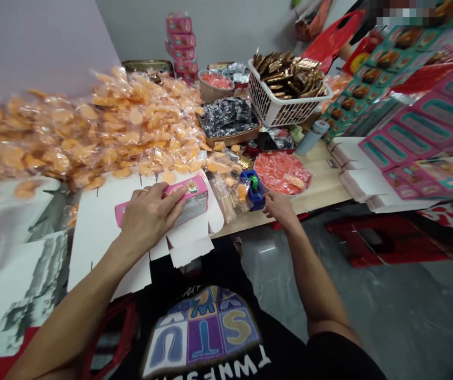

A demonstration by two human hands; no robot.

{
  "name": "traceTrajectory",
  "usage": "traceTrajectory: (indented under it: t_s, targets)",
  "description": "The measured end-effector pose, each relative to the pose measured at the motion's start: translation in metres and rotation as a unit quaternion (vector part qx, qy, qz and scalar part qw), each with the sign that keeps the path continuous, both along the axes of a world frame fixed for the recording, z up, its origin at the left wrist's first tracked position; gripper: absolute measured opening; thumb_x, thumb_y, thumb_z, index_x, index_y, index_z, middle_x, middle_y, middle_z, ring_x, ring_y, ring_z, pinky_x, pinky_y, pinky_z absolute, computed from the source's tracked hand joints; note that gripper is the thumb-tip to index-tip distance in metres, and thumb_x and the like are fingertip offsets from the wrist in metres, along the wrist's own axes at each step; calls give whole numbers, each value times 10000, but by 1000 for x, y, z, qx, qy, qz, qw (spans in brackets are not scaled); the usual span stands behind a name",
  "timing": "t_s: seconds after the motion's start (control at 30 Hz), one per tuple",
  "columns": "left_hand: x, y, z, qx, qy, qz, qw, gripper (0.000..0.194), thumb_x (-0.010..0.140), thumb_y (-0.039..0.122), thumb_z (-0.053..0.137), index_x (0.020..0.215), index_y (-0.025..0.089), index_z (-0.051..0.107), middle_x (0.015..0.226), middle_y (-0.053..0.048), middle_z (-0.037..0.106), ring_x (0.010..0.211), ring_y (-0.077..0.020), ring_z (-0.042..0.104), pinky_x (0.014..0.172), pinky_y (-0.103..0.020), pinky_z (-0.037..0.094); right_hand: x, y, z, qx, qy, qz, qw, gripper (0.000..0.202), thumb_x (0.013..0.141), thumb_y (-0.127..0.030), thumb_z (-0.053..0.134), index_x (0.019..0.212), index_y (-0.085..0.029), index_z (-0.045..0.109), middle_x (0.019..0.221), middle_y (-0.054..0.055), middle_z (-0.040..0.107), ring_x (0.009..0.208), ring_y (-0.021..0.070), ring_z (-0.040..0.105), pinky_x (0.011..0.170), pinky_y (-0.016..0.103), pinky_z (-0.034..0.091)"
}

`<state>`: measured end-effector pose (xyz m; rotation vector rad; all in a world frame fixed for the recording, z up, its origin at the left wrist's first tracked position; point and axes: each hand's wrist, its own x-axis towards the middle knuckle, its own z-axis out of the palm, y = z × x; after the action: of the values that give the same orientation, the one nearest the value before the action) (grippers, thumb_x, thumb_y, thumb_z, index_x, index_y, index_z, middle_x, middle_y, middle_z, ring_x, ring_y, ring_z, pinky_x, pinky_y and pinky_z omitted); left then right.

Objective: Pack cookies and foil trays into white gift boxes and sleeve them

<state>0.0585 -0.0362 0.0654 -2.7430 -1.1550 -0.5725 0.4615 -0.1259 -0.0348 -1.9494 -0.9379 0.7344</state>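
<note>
A pink carton (pixel 195 196) with a grey printed side lies on flat white cardboard (pixel 103 227). My left hand (pixel 151 211) is closed over its top and near side, thumb and fingers holding it. My right hand (pixel 280 207) is at the blue tape dispenser (pixel 255 198), its fingers drawn together by the dispenser's right end. Any tape in those fingers is too small to see. A green core shows in the dispenser. Just behind it stands a round tub of pink-red wrapped packets (pixel 282 171). Thin wooden sticks (pixel 228 203) in clear wrap lie between the carton and the dispenser.
A big heap of orange items in clear bags (pixel 111 126) covers the back left. Behind are a tray of black packets (pixel 230 119) and a white basket (pixel 274 108) of gold packets. Stacked pink boxes (pixel 412 132) and a person's arm are at right. Red stools (pixel 385 237) stand below.
</note>
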Motion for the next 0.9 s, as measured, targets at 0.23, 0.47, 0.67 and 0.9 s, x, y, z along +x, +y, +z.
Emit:
traceTrajectory:
  t_s: [0.23,0.47,0.67,0.9]
  targets:
    - [0,-2,-2,-5,-11,8,1000,384,1136,470,574,1429,363,798,1279,-144,762,1036,-325,742,920,-482,585,-13,9,-4,-10,145,-70,987,205,823,-304,832,794,-209,652,665,16,725,557,189,746,524,260,618]
    - [1,-4,-2,15,4,11,1000,401,1144,478,539,1426,354,795,1250,-138,768,1010,-312,740,894,-461,588,-5,-11,1,19,233,-46,971,459,737,-463,1005,820,-231,618,656,5,731,700,226,822,646,270,676]
    - [0,-3,-1,-7,-13,6,1000,400,1142,480,536,1414,351,799,1278,-144,766,1006,-310,738,911,-479,594,-12,-18,-31,66,222,-73,970,536,608,-472,1013,672,-237,536,675,9,721,713,206,792,744,314,695]
    - [4,-6,-4,-29,-40,3,999,374,1132,438,587,1411,317,805,1356,-168,765,1105,-350,758,967,-527,599,-12,-20,-42,78,96,-30,992,453,698,-455,842,613,-273,436,619,7,617,697,233,718,715,397,684]
